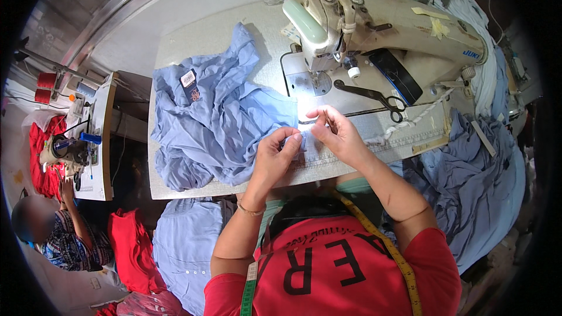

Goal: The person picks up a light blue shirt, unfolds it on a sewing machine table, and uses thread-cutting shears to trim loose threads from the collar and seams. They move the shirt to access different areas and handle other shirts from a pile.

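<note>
A light blue garment [213, 117] lies crumpled on the sewing table, with a dark hang tag [189, 85] on top. My left hand [274, 155] is closed, thumb against fingers, pinching the garment's right-hand corner near the table's front edge. Just right of it, my right hand [339, 134] is raised with its fingertips drawn together; whatever they hold, if anything, is too small to tell. Beyond both hands stands a sewing machine [321, 38], its needle area over a metal plate. Black scissors [369, 95] rest right of that plate, beside a dark phone [396, 76].
A ruler strip [374, 151] runs along the table's front edge. Blue fabric [468, 169] is heaped at right, and more blue cloth [186, 246] and red cloth [132, 251] lie at lower left. A co-worker [73, 237] sits at another machine [61, 146] on the left.
</note>
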A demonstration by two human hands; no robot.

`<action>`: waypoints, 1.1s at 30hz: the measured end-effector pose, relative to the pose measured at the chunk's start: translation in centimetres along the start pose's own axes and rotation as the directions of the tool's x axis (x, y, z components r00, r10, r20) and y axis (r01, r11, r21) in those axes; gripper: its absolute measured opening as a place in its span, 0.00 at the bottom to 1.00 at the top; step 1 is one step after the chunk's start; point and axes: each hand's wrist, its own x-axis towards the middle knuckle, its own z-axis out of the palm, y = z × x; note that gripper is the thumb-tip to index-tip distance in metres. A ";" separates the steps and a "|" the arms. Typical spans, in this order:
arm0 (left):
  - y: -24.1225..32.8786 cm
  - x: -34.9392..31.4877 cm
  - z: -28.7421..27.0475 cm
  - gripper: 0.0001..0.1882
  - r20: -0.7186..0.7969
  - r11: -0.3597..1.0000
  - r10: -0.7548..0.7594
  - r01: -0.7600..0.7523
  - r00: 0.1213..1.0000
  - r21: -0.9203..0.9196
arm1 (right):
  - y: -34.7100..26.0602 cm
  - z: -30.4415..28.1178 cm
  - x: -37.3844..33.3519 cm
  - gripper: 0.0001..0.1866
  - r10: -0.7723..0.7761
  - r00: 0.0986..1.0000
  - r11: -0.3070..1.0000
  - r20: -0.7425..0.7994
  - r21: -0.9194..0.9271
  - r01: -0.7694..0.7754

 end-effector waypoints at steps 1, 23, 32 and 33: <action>0.0 0.0 -0.1 0.08 -0.005 1.000 -0.001 0.001 1.000 -0.009 | 0.0 -0.5 -0.2 0.12 0.018 1.000 1.000 0.006 0.020 -0.018; 0.0 -0.1 -1.1 0.10 0.073 0.938 -0.077 0.097 0.994 -0.332 | -0.6 1.6 -1.5 0.13 -0.262 0.965 0.778 0.015 -0.588 0.221; -0.4 -0.1 -1.3 0.09 0.094 0.920 -0.076 0.106 0.993 -0.376 | -0.5 1.6 -1.4 0.12 -0.301 0.953 0.741 0.030 -0.622 0.253; -0.4 -0.1 -1.3 0.08 0.094 0.919 -0.075 0.106 0.993 -0.379 | -0.6 1.6 -1.4 0.12 -0.297 0.954 0.743 0.029 -0.621 0.250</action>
